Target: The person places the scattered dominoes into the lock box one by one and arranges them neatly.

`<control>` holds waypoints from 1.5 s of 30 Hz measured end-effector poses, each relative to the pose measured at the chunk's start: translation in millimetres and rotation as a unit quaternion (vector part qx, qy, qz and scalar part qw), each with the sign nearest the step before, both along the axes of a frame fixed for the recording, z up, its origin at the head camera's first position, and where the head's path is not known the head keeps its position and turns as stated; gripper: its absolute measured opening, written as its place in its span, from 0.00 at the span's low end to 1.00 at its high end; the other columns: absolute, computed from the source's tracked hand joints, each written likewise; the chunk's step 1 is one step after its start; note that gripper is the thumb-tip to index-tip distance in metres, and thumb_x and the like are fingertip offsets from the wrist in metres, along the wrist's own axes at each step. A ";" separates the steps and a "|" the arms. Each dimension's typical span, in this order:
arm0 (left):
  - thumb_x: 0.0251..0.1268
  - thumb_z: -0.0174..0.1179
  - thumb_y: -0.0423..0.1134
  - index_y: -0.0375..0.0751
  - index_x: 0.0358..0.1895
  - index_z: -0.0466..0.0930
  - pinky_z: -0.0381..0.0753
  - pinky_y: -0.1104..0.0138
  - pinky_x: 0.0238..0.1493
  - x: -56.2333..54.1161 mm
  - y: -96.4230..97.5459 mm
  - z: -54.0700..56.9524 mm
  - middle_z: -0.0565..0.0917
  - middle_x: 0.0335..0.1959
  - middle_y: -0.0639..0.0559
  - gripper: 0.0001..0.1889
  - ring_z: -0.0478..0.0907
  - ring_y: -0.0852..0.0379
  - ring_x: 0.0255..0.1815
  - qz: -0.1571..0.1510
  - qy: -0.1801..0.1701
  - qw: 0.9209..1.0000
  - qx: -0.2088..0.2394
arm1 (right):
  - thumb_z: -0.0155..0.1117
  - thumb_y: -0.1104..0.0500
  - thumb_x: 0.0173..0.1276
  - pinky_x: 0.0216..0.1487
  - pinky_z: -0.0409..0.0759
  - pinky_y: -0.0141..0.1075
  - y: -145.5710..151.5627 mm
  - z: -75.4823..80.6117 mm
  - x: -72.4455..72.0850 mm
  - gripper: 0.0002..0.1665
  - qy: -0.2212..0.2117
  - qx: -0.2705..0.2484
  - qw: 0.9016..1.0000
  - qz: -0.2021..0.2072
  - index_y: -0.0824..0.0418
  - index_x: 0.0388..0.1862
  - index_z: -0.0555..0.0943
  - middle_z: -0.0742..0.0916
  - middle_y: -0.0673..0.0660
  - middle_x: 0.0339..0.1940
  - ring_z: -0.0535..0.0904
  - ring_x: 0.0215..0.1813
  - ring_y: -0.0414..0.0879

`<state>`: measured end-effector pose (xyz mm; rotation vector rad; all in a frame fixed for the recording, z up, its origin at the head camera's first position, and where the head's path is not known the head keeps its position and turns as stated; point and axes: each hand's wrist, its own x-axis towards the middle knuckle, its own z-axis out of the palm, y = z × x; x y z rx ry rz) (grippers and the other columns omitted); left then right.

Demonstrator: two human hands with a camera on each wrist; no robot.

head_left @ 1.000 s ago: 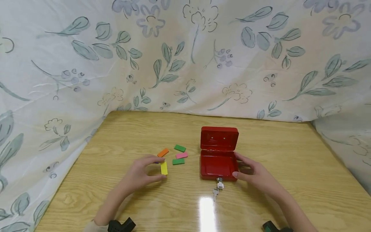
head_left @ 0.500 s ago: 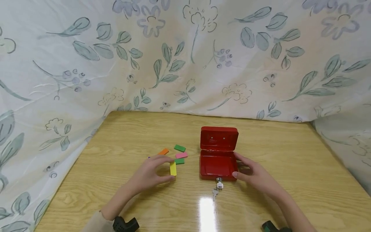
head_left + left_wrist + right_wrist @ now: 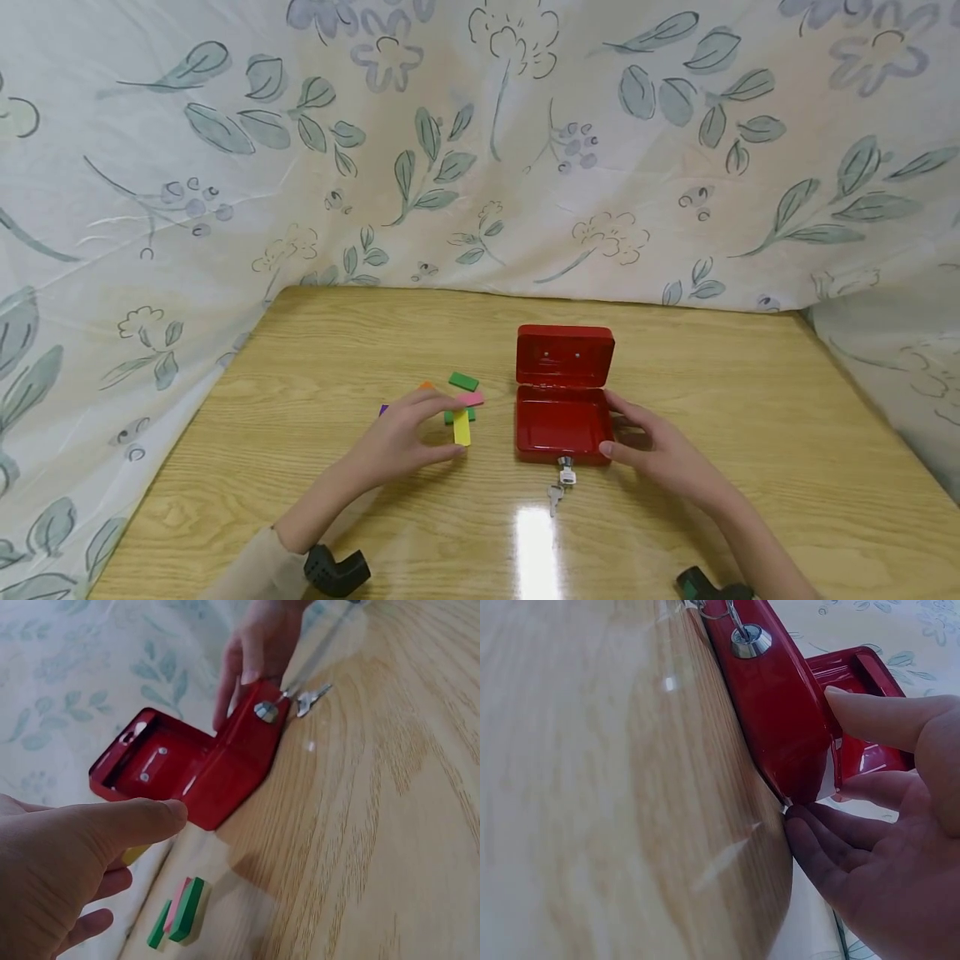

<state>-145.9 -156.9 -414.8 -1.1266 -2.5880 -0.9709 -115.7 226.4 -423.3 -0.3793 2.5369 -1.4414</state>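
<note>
My left hand (image 3: 405,437) pinches a yellow block (image 3: 462,427) between thumb and fingers, left of the red cash box (image 3: 562,457). In the left wrist view the thumb hides most of the yellow block (image 3: 135,853). The box stands on the table with its lid (image 3: 566,356) raised and its inside bare. My right hand (image 3: 660,442) holds the box's right side, thumb at the front corner. The right wrist view shows the thumb on the rim and fingers along the lower edge. A key sits in the front lock (image 3: 751,642).
Behind the left hand lie two green blocks (image 3: 463,381), a pink block (image 3: 472,398), and partly hidden orange (image 3: 426,385) and purple (image 3: 383,409) blocks. A second key (image 3: 555,497) hangs at the box's front. Patterned cloth (image 3: 450,150) rises behind the wooden table (image 3: 360,333).
My left hand has carried the yellow block rightward towards the cash box, now overlapping the near green block and covering more of the orange one. The right hand stays at the box.
</note>
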 end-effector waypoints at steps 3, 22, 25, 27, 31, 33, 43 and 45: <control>0.51 0.79 0.43 0.51 0.64 0.80 0.79 0.60 0.56 -1.7 3.2 1.2 0.83 0.56 0.54 0.33 0.76 0.59 0.58 -0.011 0.002 1.000 0.006 | 0.69 0.52 0.68 0.61 0.76 0.53 0.4 0.0 -0.2 0.46 0.002 0.003 1.000 -0.001 0.59 0.80 0.60 0.71 0.66 0.73 0.73 0.66 0.63; 0.53 0.78 0.44 0.44 0.59 0.82 0.79 0.65 0.55 -2.9 30.7 21.4 0.83 0.54 0.57 0.28 0.77 0.59 0.58 -0.019 0.001 0.999 0.026 | 0.70 0.51 0.68 0.62 0.76 0.53 1.9 -3.0 -2.2 0.47 0.004 0.006 1.000 -0.002 0.57 0.80 0.60 0.71 0.65 0.73 0.71 0.67 0.64; 0.53 0.78 0.44 0.44 0.58 0.82 0.79 0.66 0.54 -4.3 35.3 20.9 0.83 0.54 0.57 0.28 0.77 0.60 0.57 -0.028 0.011 0.999 0.025 | 0.70 0.51 0.67 0.62 0.76 0.53 1.7 -3.4 -2.5 0.47 0.001 0.002 1.000 -0.002 0.57 0.80 0.59 0.71 0.65 0.73 0.71 0.67 0.64; 0.53 0.77 0.45 0.44 0.58 0.82 0.79 0.66 0.54 -4.5 38.4 21.2 0.83 0.54 0.56 0.28 0.77 0.60 0.56 -0.034 0.014 0.999 0.026 | 0.70 0.51 0.67 0.62 0.76 0.52 1.5 -3.4 -2.4 0.47 -0.002 0.000 1.000 -0.002 0.57 0.80 0.59 0.71 0.65 0.73 0.71 0.67 0.63; 0.54 0.77 0.45 0.43 0.58 0.82 0.79 0.67 0.54 -3.8 44.2 23.2 0.83 0.54 0.55 0.28 0.77 0.60 0.56 -0.037 0.014 0.999 0.025 | 0.70 0.51 0.67 0.62 0.76 0.53 0.8 -2.5 -2.1 0.47 -0.004 -0.002 1.000 -0.003 0.57 0.80 0.59 0.71 0.65 0.73 0.71 0.67 0.63; 0.54 0.77 0.45 0.42 0.58 0.82 0.79 0.67 0.55 -3.9 47.2 24.2 0.83 0.54 0.54 0.28 0.77 0.59 0.57 -0.037 0.015 0.999 0.023 | 0.70 0.51 0.68 0.62 0.75 0.53 0.4 -1.7 -1.9 0.47 -0.006 -0.002 1.000 -0.004 0.57 0.80 0.59 0.71 0.65 0.73 0.71 0.67 0.63; 0.55 0.76 0.47 0.42 0.58 0.82 0.78 0.66 0.57 -1.9 63.1 28.0 0.82 0.55 0.52 0.28 0.77 0.57 0.59 -0.031 0.018 0.999 -0.006 | 0.70 0.50 0.67 0.62 0.76 0.52 -1.4 0.5 -1.8 0.48 -0.010 0.002 1.000 -0.006 0.57 0.80 0.59 0.71 0.65 0.73 0.71 0.67 0.63; 0.55 0.77 0.46 0.42 0.58 0.82 0.78 0.65 0.57 -1.2 66.1 28.4 0.82 0.55 0.52 0.28 0.77 0.55 0.60 -0.034 0.018 0.999 -0.004 | 0.70 0.50 0.67 0.61 0.76 0.53 -1.5 0.5 -1.7 0.48 -0.011 0.003 1.000 -0.006 0.57 0.80 0.59 0.71 0.65 0.73 0.71 0.67 0.63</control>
